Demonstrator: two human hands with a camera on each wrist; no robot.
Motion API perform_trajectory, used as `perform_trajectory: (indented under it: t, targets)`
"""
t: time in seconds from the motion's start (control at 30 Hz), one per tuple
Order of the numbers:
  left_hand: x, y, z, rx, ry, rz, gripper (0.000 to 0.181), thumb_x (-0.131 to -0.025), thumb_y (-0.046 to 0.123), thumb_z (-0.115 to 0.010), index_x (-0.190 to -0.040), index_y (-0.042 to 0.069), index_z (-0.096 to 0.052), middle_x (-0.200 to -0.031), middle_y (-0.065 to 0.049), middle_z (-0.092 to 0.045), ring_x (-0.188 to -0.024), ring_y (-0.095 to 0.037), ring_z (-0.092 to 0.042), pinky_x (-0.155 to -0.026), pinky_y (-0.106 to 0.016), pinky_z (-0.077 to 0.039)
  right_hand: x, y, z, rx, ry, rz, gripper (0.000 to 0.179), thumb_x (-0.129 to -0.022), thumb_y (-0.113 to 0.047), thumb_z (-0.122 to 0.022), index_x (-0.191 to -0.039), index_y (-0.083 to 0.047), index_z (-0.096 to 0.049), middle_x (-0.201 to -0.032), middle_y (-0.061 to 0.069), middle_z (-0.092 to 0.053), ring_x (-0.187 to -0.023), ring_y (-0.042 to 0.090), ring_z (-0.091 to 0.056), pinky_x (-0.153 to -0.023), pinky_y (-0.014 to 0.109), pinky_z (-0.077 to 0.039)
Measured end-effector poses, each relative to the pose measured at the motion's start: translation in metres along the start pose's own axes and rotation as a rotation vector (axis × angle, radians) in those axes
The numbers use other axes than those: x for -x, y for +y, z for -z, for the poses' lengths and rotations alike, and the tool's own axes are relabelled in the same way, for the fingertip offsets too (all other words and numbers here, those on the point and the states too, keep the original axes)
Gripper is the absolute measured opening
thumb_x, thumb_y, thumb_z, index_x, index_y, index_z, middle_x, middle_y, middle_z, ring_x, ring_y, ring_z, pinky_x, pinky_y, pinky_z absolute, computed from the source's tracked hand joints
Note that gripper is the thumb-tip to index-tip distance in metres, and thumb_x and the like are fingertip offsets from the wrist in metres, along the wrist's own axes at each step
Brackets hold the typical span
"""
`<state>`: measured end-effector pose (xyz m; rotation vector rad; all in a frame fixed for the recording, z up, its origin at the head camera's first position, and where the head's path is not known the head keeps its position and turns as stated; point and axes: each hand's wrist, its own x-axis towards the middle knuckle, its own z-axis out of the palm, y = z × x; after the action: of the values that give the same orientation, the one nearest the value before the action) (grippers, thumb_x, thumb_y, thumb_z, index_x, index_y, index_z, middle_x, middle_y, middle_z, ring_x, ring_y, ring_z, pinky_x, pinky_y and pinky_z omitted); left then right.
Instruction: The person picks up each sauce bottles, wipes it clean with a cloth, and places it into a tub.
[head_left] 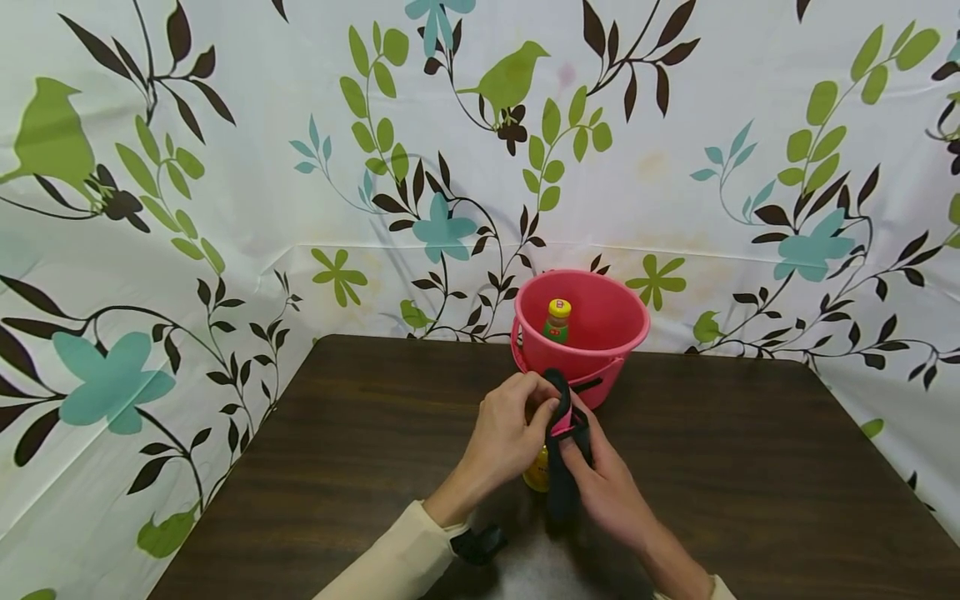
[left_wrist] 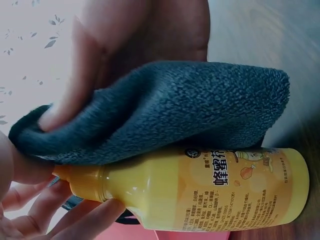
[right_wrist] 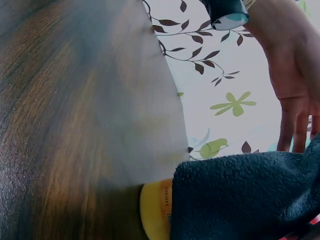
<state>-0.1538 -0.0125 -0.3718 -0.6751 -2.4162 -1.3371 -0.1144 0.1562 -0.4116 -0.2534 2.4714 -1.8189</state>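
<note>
A dark teal, fuzzy cloth (head_left: pixel 564 487) hangs folded between my two hands. My left hand (head_left: pixel 510 417) pinches its upper edge between thumb and fingers. On the right side my right hand (head_left: pixel 615 492) grips the cloth, thumb on the near face. A bright pink patch shows inside the fold. Close behind the cloth stands a yellow squeeze bottle (left_wrist: pixel 245 195) with an orange cap (left_wrist: pixel 85 182), upright and partly covered. In the left wrist view, fingers (left_wrist: pixel 100 215) of my left hand overlap the bottle's neck. The cloth hides much of the bottle in the right wrist view (right_wrist: pixel 155 210).
Just beyond my hands a pink bucket (head_left: pixel 626 354) stands near the table's back edge, its handle hanging down in front. Inside it is a bottle with a yellow cap and green label (head_left: pixel 557 329). The dark wooden table (head_left: pixel 375 417) meets a leaf-patterned curtain (head_left: pixel 262 167).
</note>
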Motion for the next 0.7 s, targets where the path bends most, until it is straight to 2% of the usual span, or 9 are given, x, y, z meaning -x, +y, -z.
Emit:
perform_trajectory:
  t: [0.17, 0.3, 0.4, 0.53, 0.7]
  targets:
    - [0.0, -0.001, 0.001, 0.02, -0.005, 0.007, 0.005, -0.1, 0.012, -0.071, -0.104, 0.01, -0.072, -0.094, -0.001, -0.069, -0.074, -0.008, -0.057, -0.068, -0.02, -0.052, -0.005, 0.009, -0.002, 0.021, 0.02, 0.003, 0.055, -0.113, -0.037, -0.046, -0.166, -0.037, -0.029, -0.171, 0.003, -0.039, -0.155, 0.03, -0.042, -0.124, 0.064, -0.034]
    - [0.0, -0.001, 0.0, 0.027, -0.005, 0.016, 0.005, -0.1, 0.012, -0.071, -0.104, 0.011, -0.072, -0.094, -0.001, -0.069, -0.075, -0.008, -0.057, -0.069, -0.021, -0.052, -0.005, 0.015, -0.001, 0.029, 0.065, -0.032, 0.044, -0.113, -0.033, -0.048, -0.156, -0.023, -0.049, -0.15, 0.007, -0.062, -0.135, 0.022, -0.058, -0.113, 0.044, -0.049]
    - [0.0, 0.0, 0.0, 0.031, -0.006, 0.017, 0.005, -0.099, 0.012, -0.07, -0.105, 0.012, -0.072, -0.095, -0.001, -0.069, -0.077, -0.009, -0.058, -0.07, -0.021, -0.052, -0.005, 0.019, -0.001, 0.033, 0.084, -0.064, 0.038, -0.113, -0.033, -0.049, -0.147, -0.019, -0.058, -0.136, 0.006, -0.069, -0.122, 0.017, -0.062, -0.1, 0.031, -0.051]
    - [0.0, 0.0, -0.001, 0.041, -0.009, 0.017, 0.006, -0.1, 0.011, -0.069, -0.104, 0.012, -0.071, -0.096, -0.001, -0.068, -0.078, -0.009, -0.058, -0.071, -0.021, -0.052, -0.005, 0.024, 0.0, 0.027, 0.085, -0.068, 0.036, -0.113, -0.033, -0.05, -0.143, -0.018, -0.061, -0.132, 0.006, -0.07, -0.118, 0.015, -0.063, -0.095, 0.026, -0.051]
    - [0.0, -0.001, -0.001, 0.052, -0.018, 0.021, 0.006, -0.1, 0.013, -0.067, -0.105, 0.012, -0.07, -0.097, -0.001, -0.068, -0.08, -0.01, -0.06, -0.073, -0.022, -0.053, -0.003, 0.03, 0.001, 0.03, 0.096, -0.06, 0.032, -0.112, -0.027, -0.051, -0.139, -0.014, -0.063, -0.13, 0.008, -0.071, -0.118, 0.015, -0.063, -0.095, 0.025, -0.052]
